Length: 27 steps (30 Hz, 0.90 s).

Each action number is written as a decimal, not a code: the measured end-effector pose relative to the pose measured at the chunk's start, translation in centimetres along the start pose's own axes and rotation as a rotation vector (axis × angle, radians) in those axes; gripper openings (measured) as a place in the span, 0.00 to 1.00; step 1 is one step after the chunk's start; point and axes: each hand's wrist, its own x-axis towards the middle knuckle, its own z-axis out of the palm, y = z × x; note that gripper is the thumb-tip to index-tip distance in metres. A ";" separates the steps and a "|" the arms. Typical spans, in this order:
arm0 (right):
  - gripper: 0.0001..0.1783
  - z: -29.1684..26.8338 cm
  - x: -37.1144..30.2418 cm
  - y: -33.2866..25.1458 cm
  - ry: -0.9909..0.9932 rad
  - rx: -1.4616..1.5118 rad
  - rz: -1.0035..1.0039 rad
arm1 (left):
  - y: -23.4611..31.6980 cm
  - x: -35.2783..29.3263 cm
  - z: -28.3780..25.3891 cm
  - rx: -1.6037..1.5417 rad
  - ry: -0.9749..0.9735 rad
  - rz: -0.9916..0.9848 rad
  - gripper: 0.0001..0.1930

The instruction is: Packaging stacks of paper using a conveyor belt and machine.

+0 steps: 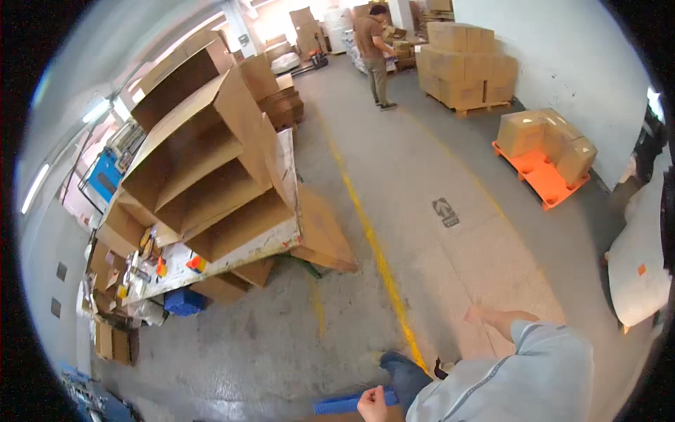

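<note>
At the bottom edge, my left hand [373, 405] is closed, fingers curled, in front of a long blue ribbed piece [337, 404]. Whether the fingers grip that piece or something smaller does not show. My right hand [475, 314] hangs out over the floor at the end of a bare forearm, with no object beside it. Motion smears its fingers, so their pose is unclear. Part of my light grey shirt [520, 376] and one leg in dark blue trousers [406, 380] show between the hands.
Left stands a workbench [246, 257] stacked with open cardboard boxes [204, 151]; a blue bundle [184, 301] sits beneath. A yellow line [373, 243] runs along the floor. Cartons occupy an orange pallet [538, 176], right. Another person [373, 53] stands far ahead near stacked cartons [465, 67].
</note>
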 end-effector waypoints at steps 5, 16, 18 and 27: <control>0.21 -1.1 3.5 -17.7 -0.067 -0.580 -0.490 | 2.5 15.9 -8.6 -0.001 0.054 0.198 0.09; 0.14 3.2 8.0 -70.2 -0.015 -0.073 -0.292 | 9.2 40.8 -42.1 0.059 0.296 0.361 0.07; 0.19 3.9 10.8 -79.4 -0.139 -0.311 -0.371 | 7.2 44.8 -49.3 0.002 0.350 0.288 0.07; 0.18 19.6 24.2 -121.0 -0.293 -0.604 -1.094 | -1.5 47.6 -76.3 0.230 0.548 -0.246 0.13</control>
